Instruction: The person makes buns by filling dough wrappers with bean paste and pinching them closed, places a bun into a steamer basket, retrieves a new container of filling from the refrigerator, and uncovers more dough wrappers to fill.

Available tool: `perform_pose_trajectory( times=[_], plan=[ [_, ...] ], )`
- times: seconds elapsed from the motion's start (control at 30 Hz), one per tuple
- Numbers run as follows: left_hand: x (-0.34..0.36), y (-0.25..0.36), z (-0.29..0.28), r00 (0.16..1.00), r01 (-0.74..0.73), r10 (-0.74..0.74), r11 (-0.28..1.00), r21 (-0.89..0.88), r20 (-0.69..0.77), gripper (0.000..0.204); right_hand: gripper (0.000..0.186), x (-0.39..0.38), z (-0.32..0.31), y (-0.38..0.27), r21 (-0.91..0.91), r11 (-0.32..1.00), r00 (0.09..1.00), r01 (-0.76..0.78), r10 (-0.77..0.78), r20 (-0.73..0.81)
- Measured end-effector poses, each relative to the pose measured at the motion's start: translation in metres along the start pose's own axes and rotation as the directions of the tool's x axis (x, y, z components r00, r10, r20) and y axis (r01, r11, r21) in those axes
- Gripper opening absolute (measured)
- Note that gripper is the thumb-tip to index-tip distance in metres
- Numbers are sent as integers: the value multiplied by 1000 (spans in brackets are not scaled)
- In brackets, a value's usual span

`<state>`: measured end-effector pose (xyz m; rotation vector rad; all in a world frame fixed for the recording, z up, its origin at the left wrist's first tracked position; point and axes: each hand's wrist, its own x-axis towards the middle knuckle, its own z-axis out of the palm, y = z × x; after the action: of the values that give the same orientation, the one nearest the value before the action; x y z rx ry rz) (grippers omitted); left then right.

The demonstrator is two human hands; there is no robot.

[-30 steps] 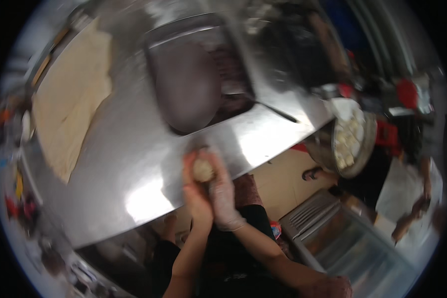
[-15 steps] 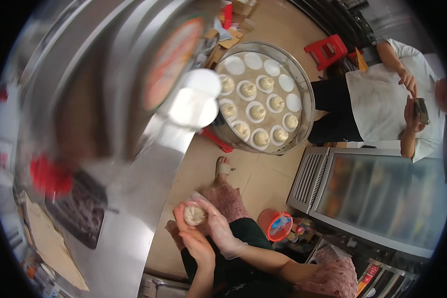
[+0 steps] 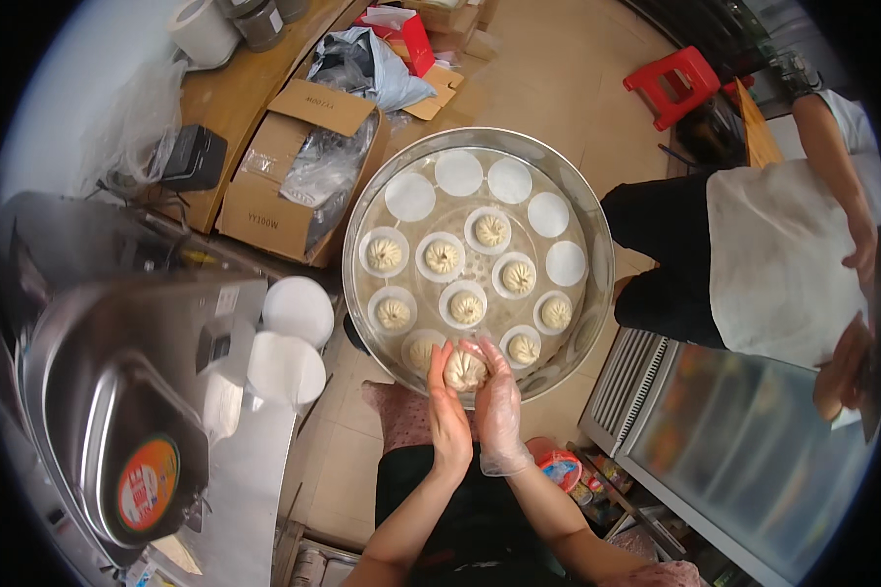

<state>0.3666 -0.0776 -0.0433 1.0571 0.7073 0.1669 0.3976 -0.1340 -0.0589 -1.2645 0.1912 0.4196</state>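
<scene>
Two hands, one pleated bun cupped between them: bare left hand, right hand in thin, wrinkled clear plastic. Palms face each other, fingers pointing away, forearms converging from the lower edge. Bun sits above the near part of a round, high-walled metal tray; contact with tray cannot be told. In tray: nine more buns visible, soft pale dough, twisted tops, each on a white disc; five bare discs along far and right sides. Beyond: one open cardboard box, one red plastic stool.
</scene>
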Motion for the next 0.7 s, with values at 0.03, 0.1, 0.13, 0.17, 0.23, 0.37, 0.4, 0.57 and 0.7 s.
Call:
perform_pose_trajectory(
  times=[0.03,0.1,0.13,0.17,0.23,0.37,0.4,0.57,0.7],
  plan=[
    [19,-1,2,1000,-11,12,1000,-20,29,79,75,17,4,-2,-18,1000,1000,3,-4,-21],
    [65,5,8,999,-30,31,999,-44,26,79,75,61,13,-7,-26,1000,1000,0,-1,-18],
    [87,9,10,999,-45,47,996,-74,25,79,75,82,18,-6,-19,1000,1000,-6,5,-18],
    [101,7,9,999,-37,39,995,-96,14,81,75,97,21,-1,9,1000,1000,-6,6,3],
    [129,0,2,999,-42,41,996,-81,-11,81,74,123,31,8,31,999,999,-33,33,20],
    [222,4,3,993,-113,110,989,-92,-39,83,69,214,58,24,74,997,999,-35,34,14],
    [242,2,2,989,-145,141,985,-95,-42,83,69,234,62,32,77,996,999,-40,40,10],
    [286,-13,-9,985,-164,156,980,-111,-76,82,67,271,74,64,142,990,1000,4,-3,-12],
    [294,-19,-16,990,-122,115,988,-94,-77,81,65,277,75,71,92,995,998,-26,32,-58]
  ],
)
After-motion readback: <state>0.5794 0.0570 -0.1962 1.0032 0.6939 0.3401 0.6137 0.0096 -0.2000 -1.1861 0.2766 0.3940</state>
